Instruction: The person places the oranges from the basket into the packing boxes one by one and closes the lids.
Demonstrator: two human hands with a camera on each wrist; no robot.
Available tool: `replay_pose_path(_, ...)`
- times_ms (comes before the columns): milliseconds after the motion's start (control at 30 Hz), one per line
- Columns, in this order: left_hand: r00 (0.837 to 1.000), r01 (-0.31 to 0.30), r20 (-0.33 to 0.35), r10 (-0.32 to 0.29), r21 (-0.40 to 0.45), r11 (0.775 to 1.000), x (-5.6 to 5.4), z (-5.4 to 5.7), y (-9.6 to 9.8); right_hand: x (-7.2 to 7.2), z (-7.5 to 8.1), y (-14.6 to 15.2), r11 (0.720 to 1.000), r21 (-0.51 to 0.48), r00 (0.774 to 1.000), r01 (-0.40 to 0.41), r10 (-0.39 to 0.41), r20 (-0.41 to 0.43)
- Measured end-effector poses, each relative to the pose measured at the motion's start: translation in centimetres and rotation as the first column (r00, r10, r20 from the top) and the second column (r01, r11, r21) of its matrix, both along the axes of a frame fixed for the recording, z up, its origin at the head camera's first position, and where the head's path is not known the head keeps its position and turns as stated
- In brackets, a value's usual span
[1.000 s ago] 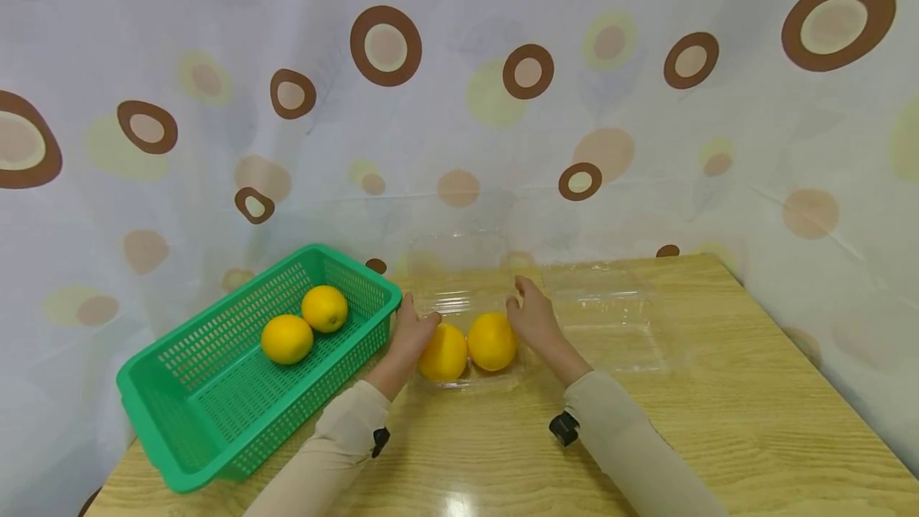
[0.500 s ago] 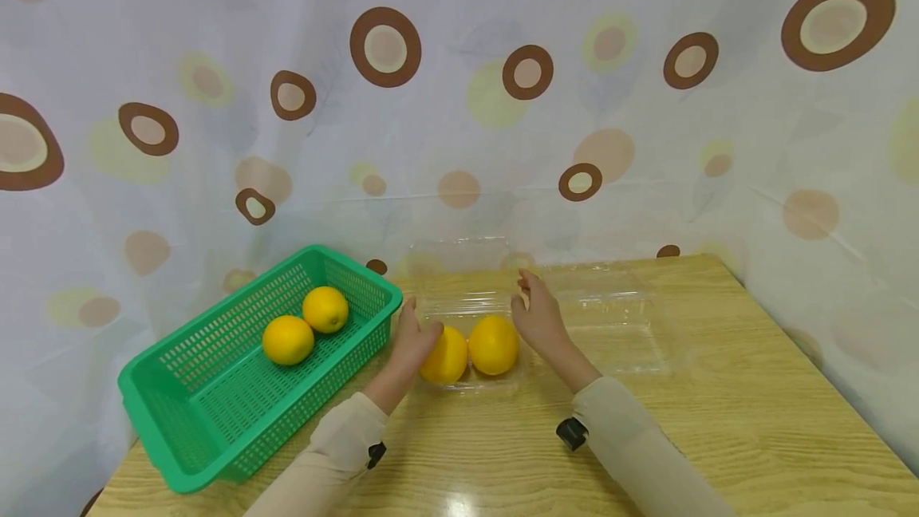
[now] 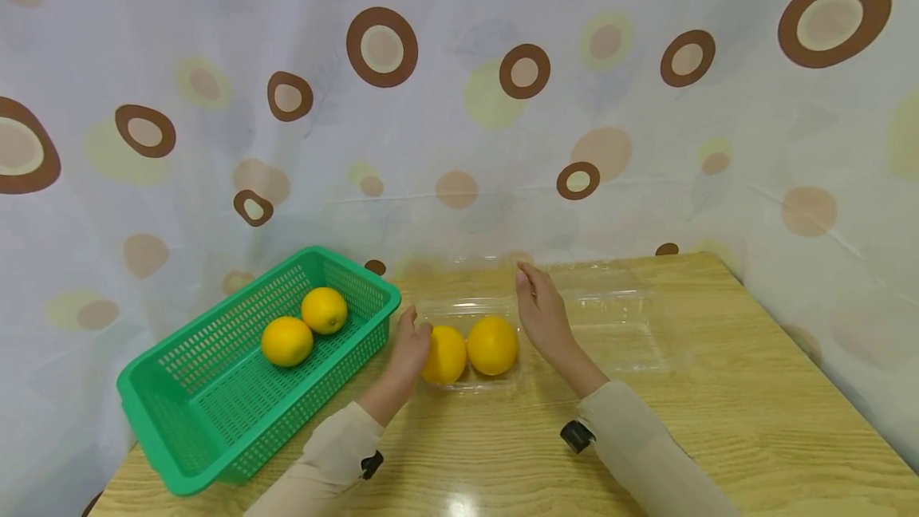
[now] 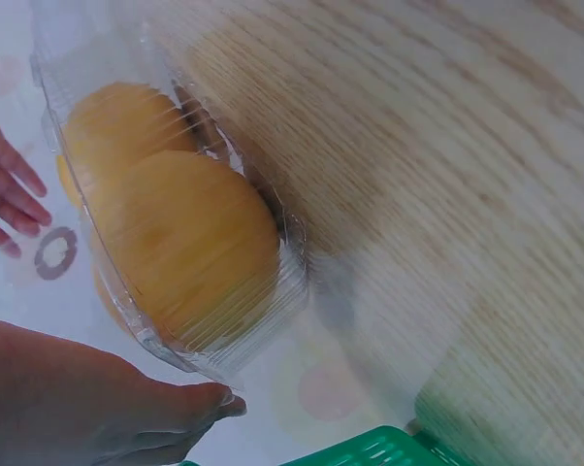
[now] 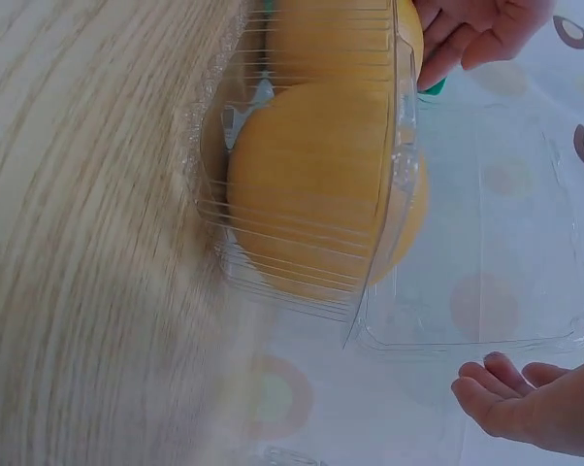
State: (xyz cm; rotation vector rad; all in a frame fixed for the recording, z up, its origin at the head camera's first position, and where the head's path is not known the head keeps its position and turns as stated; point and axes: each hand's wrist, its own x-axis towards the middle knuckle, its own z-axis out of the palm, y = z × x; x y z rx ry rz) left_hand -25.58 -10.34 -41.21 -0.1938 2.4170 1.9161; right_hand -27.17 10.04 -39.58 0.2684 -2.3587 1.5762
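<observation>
Two oranges sit side by side in a clear plastic clamshell box. Its lid is raised behind them. My left hand is at the box's left side, thumb over the left orange in the head view; in the left wrist view a fingertip is right at the box's corner. On the other side, my right hand has its fingertips by the lid's right edge. Its fingers are loosely bent in the right wrist view and hold nothing.
A green plastic basket with two more oranges stands on the left, close to my left hand. A second clear clamshell box lies open to the right. The wooden table meets a patterned curtain at the back.
The lid's upper edge has come lower. My right hand has moved slightly up toward the lid's edge, and my left hand has drawn back a little toward me.
</observation>
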Motion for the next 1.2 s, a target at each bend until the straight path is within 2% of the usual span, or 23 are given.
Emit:
replay_pose_path(167, 0.999, -0.037, 0.013, 0.036, 0.075, 0.996, 0.5, 0.2, -0.4, 0.2, 0.0, 0.1, 1.000, 0.024, 1.000, 0.015, -0.014, -0.023)
replay_pose_path(400, 0.998, -0.058, -0.006, 0.060, 0.179, 0.982, 0.8, 0.5, -1.2, 0.8, -0.4, 0.1, 0.999, 0.038, 0.999, 0.012, -0.011, -0.031)
replay_pose_path(467, 0.998, -0.069, 0.010, 0.068, 0.195, 0.978, 0.8, 0.5, -1.4, 1.1, -0.5, 0.2, 0.999, 0.033, 1.000, 0.004, -0.004, -0.023)
replay_pose_path(633, 0.996, -0.084, 0.045, 0.078, 0.165, 0.983, 0.9, 0.4, -2.1, 2.0, -0.9, 0.0, 1.000, 0.019, 1.000, -0.016, 0.016, -0.013)
replay_pose_path(767, 0.997, -0.062, 0.051, 0.055, 0.135, 0.989, 1.1, 0.1, -2.7, 2.6, -1.4, -0.2, 0.999, 0.036, 1.000, -0.012, 0.013, -0.024)
replay_pose_path(1033, 0.994, -0.077, 0.088, 0.059, 0.218, 0.973, 1.2, -0.1, -3.5, 3.5, -1.7, -0.3, 0.998, 0.064, 0.999, -0.024, 0.021, 0.044)
replay_pose_path(1200, 0.996, -0.035, 0.090, 0.017, 0.211, 0.977, 1.6, -0.2, -4.2, 3.7, -2.1, -0.2, 0.996, 0.086, 0.999, -0.029, 0.025, 0.047)
